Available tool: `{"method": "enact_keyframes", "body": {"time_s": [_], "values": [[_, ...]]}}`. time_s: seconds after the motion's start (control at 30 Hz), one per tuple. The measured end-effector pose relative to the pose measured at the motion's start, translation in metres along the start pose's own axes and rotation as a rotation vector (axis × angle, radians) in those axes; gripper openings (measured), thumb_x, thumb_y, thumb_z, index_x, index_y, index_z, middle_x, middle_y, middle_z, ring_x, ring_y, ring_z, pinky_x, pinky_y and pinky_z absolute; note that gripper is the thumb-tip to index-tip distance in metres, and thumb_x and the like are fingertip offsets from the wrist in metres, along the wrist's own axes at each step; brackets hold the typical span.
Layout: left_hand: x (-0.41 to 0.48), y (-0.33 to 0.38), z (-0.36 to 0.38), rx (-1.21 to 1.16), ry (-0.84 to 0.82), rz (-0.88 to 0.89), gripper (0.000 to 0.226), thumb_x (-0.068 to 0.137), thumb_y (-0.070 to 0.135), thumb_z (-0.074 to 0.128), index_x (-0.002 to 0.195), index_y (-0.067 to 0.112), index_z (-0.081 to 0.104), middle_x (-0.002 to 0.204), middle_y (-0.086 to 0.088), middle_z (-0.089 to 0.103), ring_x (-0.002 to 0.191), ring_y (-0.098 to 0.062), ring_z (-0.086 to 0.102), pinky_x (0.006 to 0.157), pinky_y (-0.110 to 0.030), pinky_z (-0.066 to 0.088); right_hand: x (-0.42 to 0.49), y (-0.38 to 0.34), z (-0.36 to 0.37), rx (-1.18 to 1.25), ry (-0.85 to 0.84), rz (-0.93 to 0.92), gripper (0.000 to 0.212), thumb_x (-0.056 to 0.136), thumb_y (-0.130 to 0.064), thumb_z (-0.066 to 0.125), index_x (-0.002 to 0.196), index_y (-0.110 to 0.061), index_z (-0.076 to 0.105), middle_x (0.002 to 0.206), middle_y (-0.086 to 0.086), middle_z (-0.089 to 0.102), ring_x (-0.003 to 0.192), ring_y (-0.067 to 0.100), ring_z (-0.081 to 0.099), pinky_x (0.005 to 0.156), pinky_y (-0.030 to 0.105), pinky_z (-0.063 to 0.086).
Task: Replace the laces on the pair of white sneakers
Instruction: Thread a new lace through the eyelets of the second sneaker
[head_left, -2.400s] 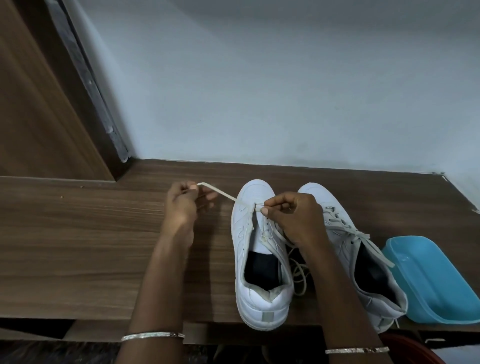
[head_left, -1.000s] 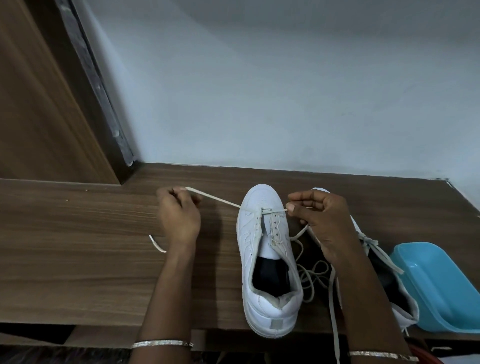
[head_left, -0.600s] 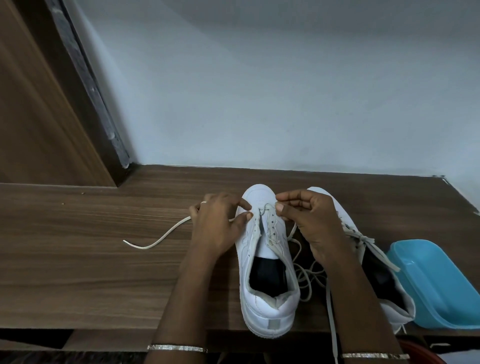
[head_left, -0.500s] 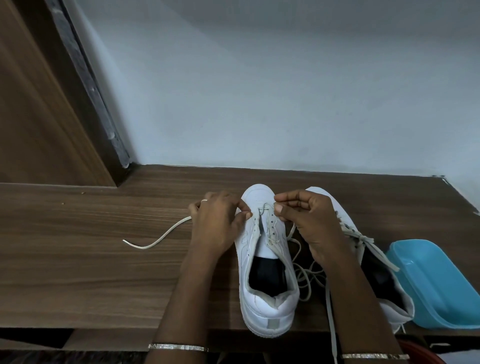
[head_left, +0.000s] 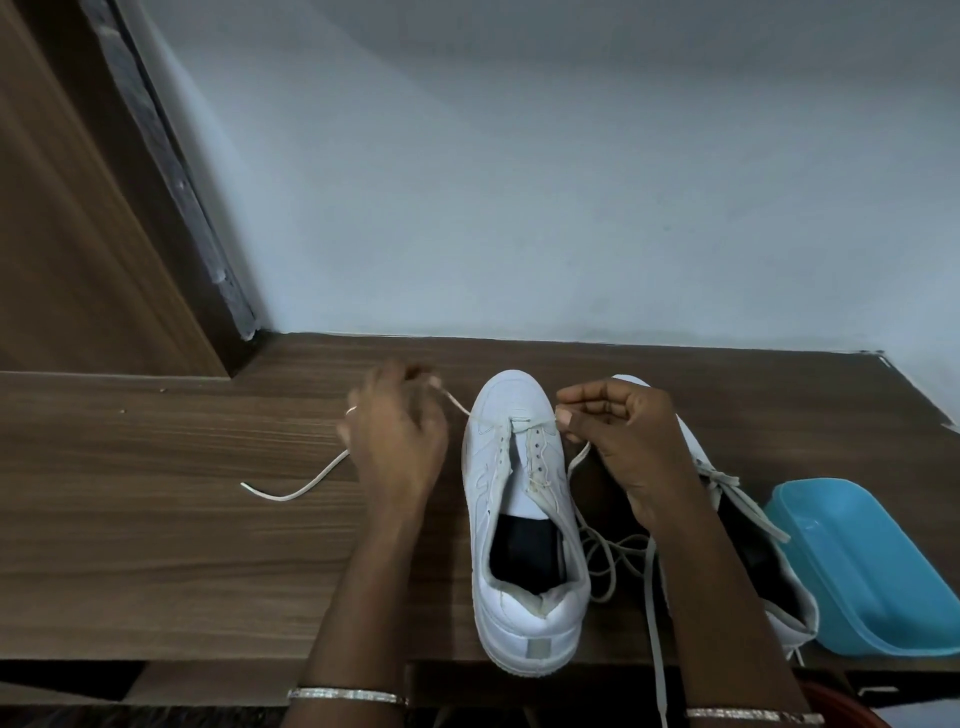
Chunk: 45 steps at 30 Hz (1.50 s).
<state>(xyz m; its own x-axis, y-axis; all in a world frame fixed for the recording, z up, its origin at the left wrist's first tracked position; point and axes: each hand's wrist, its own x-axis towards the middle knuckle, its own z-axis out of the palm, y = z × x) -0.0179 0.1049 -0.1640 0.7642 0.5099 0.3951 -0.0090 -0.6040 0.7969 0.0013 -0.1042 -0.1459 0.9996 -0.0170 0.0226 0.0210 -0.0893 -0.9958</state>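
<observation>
Blue tub (head_left: 872, 566) just beside arm-covered second sneaker (head_left: 797, 618)

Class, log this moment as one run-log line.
sneaker: lace in toe eyelets only | left hand: holds lace | right hand: pinches lace

One wide-angle view comes from a camera worn on the person's head. It looks forward and steeply down across the near edge of the dark wood-grain desk (head_left: 156, 545). It faces the pale blue-grey wall (head_left: 571, 182) behind the desk, which fills the upper half of the frame. A brown wooden panel (head_left: 62, 234) slants in at far left.

The camera sits close. Both forearms enter from the bottom edge, and the left hand (head_left: 395, 441) and right hand (head_left: 628, 441) lie low in the centre. The off-white flat lace (head_left: 454, 402) stretched between the hands shows plainly. The right edge crops a turquoise plastic tub (head_left: 872, 571).
</observation>
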Motion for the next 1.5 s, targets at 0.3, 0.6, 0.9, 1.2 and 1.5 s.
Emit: {"method": "enact_keyframes", "body": {"time_s": [0.3, 0.6, 0.9, 1.2, 1.5], "values": [[-0.014, 0.025, 0.019, 0.004, -0.392, 0.238, 0.026, 0.078, 0.058, 0.063, 0.099, 0.047, 0.073, 0.108, 0.022, 0.068, 0.116, -0.01, 0.05, 0.098, -0.052, 0.038, -0.005, -0.006, 0.011, 0.08, -0.11, -0.04, 0.011, 0.086, 0.002, 0.074, 0.094, -0.006, 0.076, 0.088, 0.011, 0.077, 0.083, 0.022, 0.075, 0.072, 0.023, 0.057], [-0.012, 0.024, 0.021, -0.02, -0.399, 0.135, 0.009, 0.086, 0.043, 0.072, 0.08, 0.039, 0.066, 0.095, 0.022, 0.068, 0.109, -0.008, 0.053, 0.1, -0.046, 0.034, -0.006, -0.009, 0.008, 0.052, -0.1, -0.021, 0.015, 0.083, 0.002, 0.077, 0.096, -0.006, 0.076, 0.086, 0.01, 0.077, 0.081, 0.023, 0.075, 0.068, 0.023, 0.056], [-0.009, 0.004, 0.022, -0.069, -0.219, -0.196, 0.015, 0.087, 0.039, 0.056, 0.073, 0.033, 0.056, 0.087, 0.017, 0.067, 0.089, -0.013, 0.064, 0.098, -0.055, 0.042, -0.004, -0.019, -0.029, -0.218, -0.136, 0.024, 0.001, 0.083, -0.018, 0.082, 0.083, -0.017, 0.081, 0.065, 0.001, 0.07, 0.054, 0.01, 0.056, 0.056, 0.02, 0.047], [-0.013, 0.023, 0.02, 0.057, -0.229, 0.068, 0.028, 0.087, 0.039, 0.055, 0.111, 0.034, 0.067, 0.115, 0.013, 0.064, 0.118, -0.019, 0.051, 0.099, -0.042, 0.029, -0.007, -0.028, -0.034, -0.151, -0.128, -0.034, 0.019, 0.09, -0.027, 0.074, 0.084, -0.009, 0.078, 0.061, 0.0, 0.062, 0.053, 0.009, 0.05, 0.052, 0.018, 0.041], [-0.009, 0.021, 0.019, -0.029, -0.269, 0.214, 0.027, 0.083, 0.061, 0.06, 0.085, 0.039, 0.076, 0.072, 0.031, 0.064, 0.093, -0.009, 0.065, 0.093, -0.048, 0.042, -0.009, -0.022, -0.007, -0.173, -0.153, -0.054, 0.017, 0.089, -0.029, 0.076, 0.081, -0.014, 0.076, 0.059, -0.004, 0.064, 0.052, 0.007, 0.054, 0.056, 0.019, 0.045]]}}
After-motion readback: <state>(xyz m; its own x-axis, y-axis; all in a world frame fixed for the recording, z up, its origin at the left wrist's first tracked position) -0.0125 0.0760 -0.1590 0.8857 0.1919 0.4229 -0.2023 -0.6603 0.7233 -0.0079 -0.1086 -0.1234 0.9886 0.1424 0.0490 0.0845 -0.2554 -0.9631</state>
